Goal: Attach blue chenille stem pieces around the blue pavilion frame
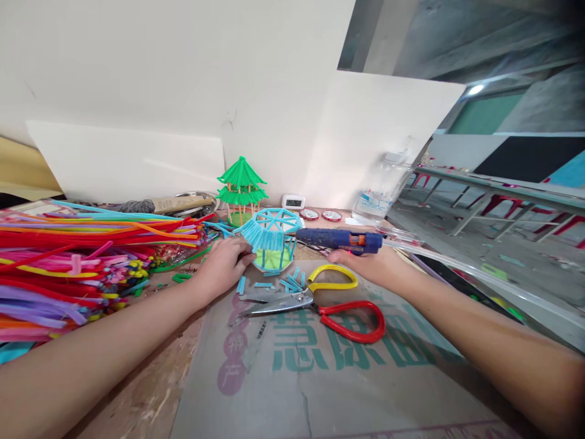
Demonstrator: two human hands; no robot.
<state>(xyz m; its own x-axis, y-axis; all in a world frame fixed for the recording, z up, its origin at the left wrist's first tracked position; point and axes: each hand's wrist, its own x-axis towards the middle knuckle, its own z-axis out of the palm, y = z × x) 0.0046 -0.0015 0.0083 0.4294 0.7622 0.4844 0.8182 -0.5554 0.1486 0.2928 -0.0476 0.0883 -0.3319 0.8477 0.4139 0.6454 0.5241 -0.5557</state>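
Blue model pavilion (270, 240) sits behind scissors (305, 299): roof (256, 234) partly slatted, rest bare frame, apparently unfinished; cut strips (290, 284) loose. Left hand (226, 261) at pavilion's edge, grip unclear; right hand (361, 261) grasps glue gun (336, 239).

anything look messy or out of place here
Nothing looks clearly damaged, but it's a bit untidy: the scissors lie open in front of the blue model, short blue pieces are scattered at odd angles near them, and the pile of pipe cleaners at the left splays unevenly.
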